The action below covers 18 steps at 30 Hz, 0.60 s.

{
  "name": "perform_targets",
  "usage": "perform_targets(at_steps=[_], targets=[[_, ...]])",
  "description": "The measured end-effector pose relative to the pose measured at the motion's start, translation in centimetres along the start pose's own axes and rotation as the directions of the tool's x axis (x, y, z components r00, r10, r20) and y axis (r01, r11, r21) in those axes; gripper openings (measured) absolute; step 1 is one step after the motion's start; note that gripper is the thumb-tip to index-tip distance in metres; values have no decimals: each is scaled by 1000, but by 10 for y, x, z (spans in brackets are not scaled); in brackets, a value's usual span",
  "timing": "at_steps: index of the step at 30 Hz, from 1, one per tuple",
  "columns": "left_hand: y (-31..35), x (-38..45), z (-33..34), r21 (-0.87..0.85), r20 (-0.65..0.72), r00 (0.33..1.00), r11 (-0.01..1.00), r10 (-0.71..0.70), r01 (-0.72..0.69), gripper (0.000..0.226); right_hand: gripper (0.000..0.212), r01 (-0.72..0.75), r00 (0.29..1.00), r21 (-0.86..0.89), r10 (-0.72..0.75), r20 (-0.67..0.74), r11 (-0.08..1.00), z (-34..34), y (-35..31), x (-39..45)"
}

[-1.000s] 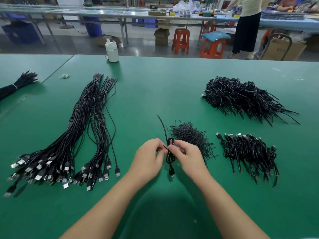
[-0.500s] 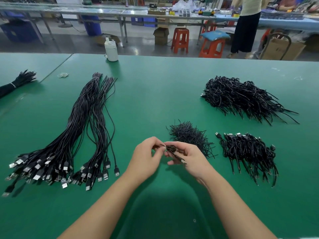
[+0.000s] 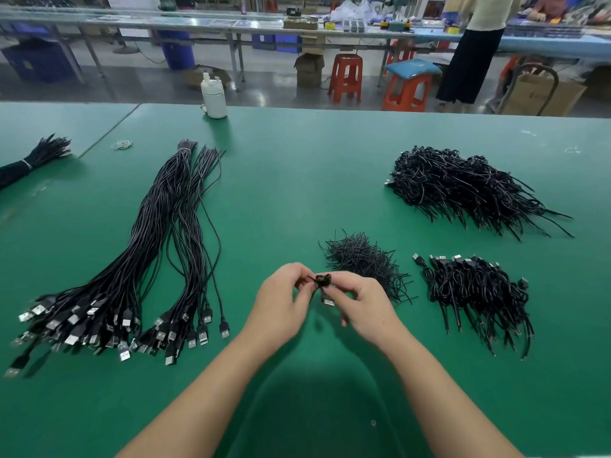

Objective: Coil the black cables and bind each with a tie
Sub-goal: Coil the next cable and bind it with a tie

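Left hand [image 3: 281, 300] and right hand [image 3: 363, 305] pinch one coiled cable [image 3: 323, 281], seemingly mid-tie. Right of it lie bound coils [image 3: 476, 289]; far left, many uncoiled USB cables [image 3: 132, 276] remain.

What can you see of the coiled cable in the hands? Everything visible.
The coiled cable is thin, black and wound into a small tight bundle, held above the green table, just in front of the pile of ties. The left hand and right hand pinch it from either side. One end hangs below with a black USB plug and silver metal tip. Whether a tie is on it cannot be told.
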<state>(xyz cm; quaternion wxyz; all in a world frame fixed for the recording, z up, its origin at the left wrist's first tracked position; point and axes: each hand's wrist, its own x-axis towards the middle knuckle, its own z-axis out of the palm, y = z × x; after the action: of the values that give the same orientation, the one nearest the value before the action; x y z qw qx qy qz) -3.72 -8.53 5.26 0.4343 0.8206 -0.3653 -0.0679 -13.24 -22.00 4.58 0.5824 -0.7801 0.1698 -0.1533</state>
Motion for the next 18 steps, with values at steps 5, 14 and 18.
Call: perform_targets(at_steps=[5, 14, 18], targets=[[-2, -1, 0, 368, 36, 955, 885, 294, -286, 9, 20, -108, 992, 74, 103, 70, 991, 3, -2, -1], [-9, -4, 1, 489, 83, 855, 726, 512, -483, 9, 24, -258, 966, 384, 239, 98, 886, 4, 3, 2], [-5, -6, 3, 240, -16, 972, 944, 236, -225, 3, 9, -218, 976, 349, 194, 104, 911, -1, 3, 1]])
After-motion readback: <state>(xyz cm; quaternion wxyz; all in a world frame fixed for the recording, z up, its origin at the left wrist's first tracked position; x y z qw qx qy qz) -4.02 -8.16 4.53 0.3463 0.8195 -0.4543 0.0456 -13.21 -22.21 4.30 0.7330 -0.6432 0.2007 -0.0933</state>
